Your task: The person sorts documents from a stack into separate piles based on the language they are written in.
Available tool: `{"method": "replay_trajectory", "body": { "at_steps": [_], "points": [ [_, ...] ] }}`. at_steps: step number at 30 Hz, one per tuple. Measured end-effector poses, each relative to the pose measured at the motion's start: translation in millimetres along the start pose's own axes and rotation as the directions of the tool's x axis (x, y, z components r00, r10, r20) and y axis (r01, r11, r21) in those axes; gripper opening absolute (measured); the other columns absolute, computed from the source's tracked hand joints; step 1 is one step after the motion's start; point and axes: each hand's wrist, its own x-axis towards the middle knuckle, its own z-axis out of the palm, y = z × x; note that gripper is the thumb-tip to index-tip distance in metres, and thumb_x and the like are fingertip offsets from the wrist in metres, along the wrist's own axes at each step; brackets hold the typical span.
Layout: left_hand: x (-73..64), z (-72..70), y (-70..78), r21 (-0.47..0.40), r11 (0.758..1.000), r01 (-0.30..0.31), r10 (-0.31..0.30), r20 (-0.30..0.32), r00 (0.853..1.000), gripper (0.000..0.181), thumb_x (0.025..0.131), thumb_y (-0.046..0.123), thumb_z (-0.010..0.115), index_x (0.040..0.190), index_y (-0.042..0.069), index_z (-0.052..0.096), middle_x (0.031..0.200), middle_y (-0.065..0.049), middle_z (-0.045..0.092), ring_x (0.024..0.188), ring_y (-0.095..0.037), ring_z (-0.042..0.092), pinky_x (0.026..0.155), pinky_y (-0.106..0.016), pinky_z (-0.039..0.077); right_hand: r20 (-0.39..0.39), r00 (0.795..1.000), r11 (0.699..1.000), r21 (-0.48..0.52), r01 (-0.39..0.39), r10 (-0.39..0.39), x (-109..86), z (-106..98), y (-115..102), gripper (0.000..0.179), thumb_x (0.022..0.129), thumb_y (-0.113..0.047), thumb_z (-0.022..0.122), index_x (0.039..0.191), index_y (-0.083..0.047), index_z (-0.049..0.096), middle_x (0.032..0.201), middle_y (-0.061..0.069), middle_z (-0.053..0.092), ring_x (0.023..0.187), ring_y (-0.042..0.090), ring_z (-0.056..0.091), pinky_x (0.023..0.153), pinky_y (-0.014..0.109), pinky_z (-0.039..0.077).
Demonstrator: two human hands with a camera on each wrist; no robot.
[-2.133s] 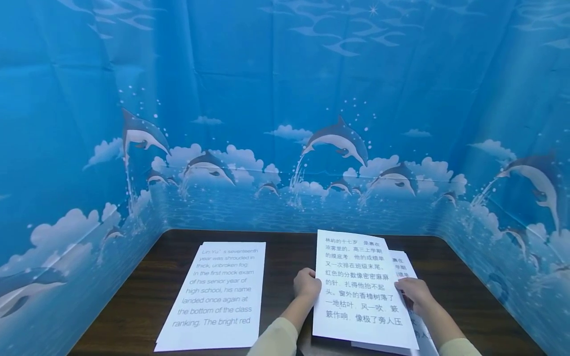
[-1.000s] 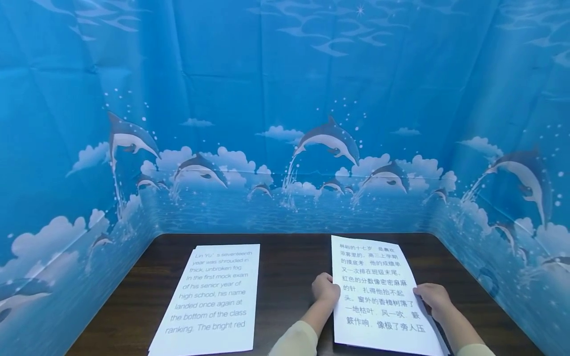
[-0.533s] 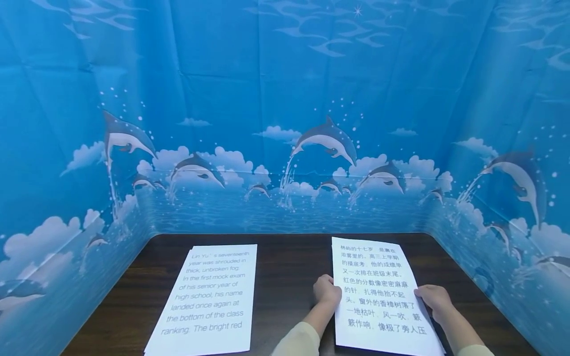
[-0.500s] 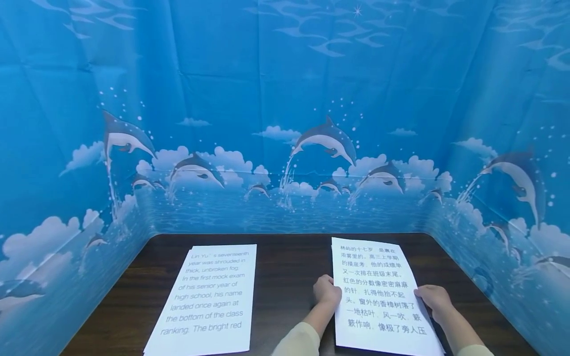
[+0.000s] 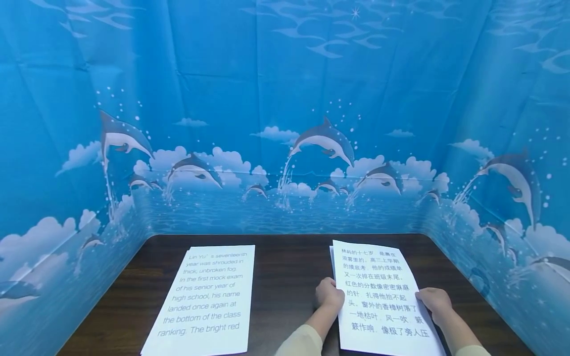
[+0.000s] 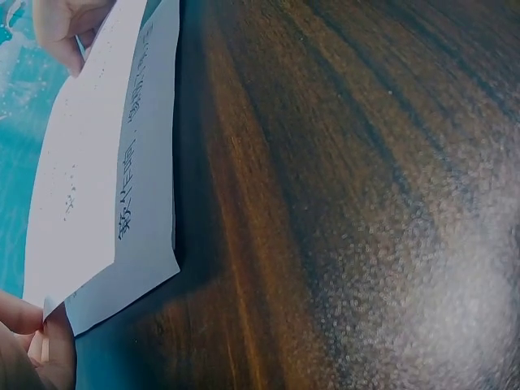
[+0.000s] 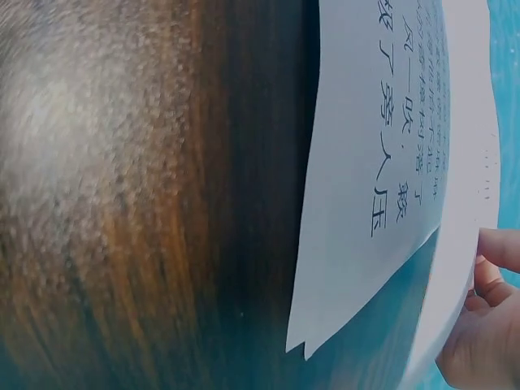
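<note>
Both hands hold a white paper sheet [image 5: 378, 301] printed with Chinese text, its top bowed slightly. My left hand [image 5: 330, 294] pinches its left edge; the thumb and fingers show on the paper in the left wrist view. On the opposite edge, my right hand [image 5: 434, 302] grips it between thumb and fingers. Under it lie more printed sheets [image 7: 349, 211], two corners of which stick out slightly apart in the right wrist view. A gap shows between the held sheet and these lower papers [image 6: 154, 154]. In the head view the lower papers are mostly hidden.
A stack of white sheets with English text [image 5: 207, 301] lies on the left of the dark wooden table [image 5: 289, 267], its edges a little uneven. A blue curtain [image 5: 231, 99] with printed dolphins and clouds surrounds the table's back and sides.
Both hands carried the sheet rightward over the lower papers, which had shown at its right side. Lately it shifted slightly, and a lower sheet's edge now peeks out at upper left.
</note>
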Motion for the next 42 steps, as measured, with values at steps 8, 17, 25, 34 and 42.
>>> {"method": "replay_trajectory", "body": {
  "at_steps": [8,17,25,34,42],
  "points": [
    [0.4,-0.4,-0.4,0.012,1.0,-0.005,0.005,0.011,1.0,0.009,0.067,-0.001,0.06,0.068,0.006,0.056,0.058,-0.002,0.047,0.051,-0.016,0.046,0.047,-0.028,0.039,-0.042,0.999,0.999,0.011,-0.031,0.032,3.2,3.8,0.8,0.031,0.082,-0.004,0.047,0.102,0.019,0.046,0.085,0.027,0.051,0.078,0.036,0.051,0.07,0.048,0.04],
    [-0.7,-1.7,-0.4,-0.024,1.0,-0.005,0.006,0.009,1.0,0.013,0.067,-0.004,0.059,0.063,0.006,0.053,0.057,-0.002,0.046,0.05,-0.015,0.045,0.046,-0.027,0.038,-0.054,0.998,0.999,-0.008,-0.044,0.044,6.4,6.5,2.6,0.031,0.082,-0.006,0.047,0.102,0.018,0.047,0.087,0.028,0.051,0.08,0.037,0.05,0.07,0.048,0.039],
    [1.1,-2.5,-0.4,-0.022,1.0,-0.001,0.002,0.008,1.0,0.013,0.067,-0.004,0.059,0.063,0.007,0.054,0.057,-0.002,0.047,0.051,-0.016,0.045,0.046,-0.027,0.039,-0.05,0.999,0.999,-0.025,-0.02,0.019,4.7,6.2,-1.4,0.032,0.083,-0.008,0.045,0.103,0.018,0.047,0.09,0.029,0.05,0.082,0.038,0.05,0.07,0.049,0.039],
    [3.1,-0.9,-2.1,-0.041,0.999,0.0,0.0,0.015,1.0,0.012,0.066,-0.005,0.059,0.065,0.006,0.055,0.059,-0.002,0.046,0.053,-0.016,0.045,0.047,-0.027,0.039,-0.083,0.996,1.0,-0.013,-0.011,0.01,3.6,8.1,-3.3,0.031,0.083,-0.007,0.045,0.103,0.017,0.047,0.089,0.029,0.05,0.077,0.037,0.051,0.066,0.046,0.041],
    [6.4,1.4,-4.9,-0.057,0.998,-0.002,0.003,0.022,1.0,0.012,0.067,-0.006,0.059,0.065,0.005,0.054,0.059,-0.002,0.046,0.052,-0.016,0.045,0.047,-0.027,0.039,-0.089,0.996,1.0,-0.007,0.013,-0.013,3.6,9.5,-4.9,0.031,0.084,-0.008,0.045,0.103,0.016,0.047,0.092,0.031,0.049,0.08,0.039,0.05,0.067,0.047,0.04]
  ]
}}
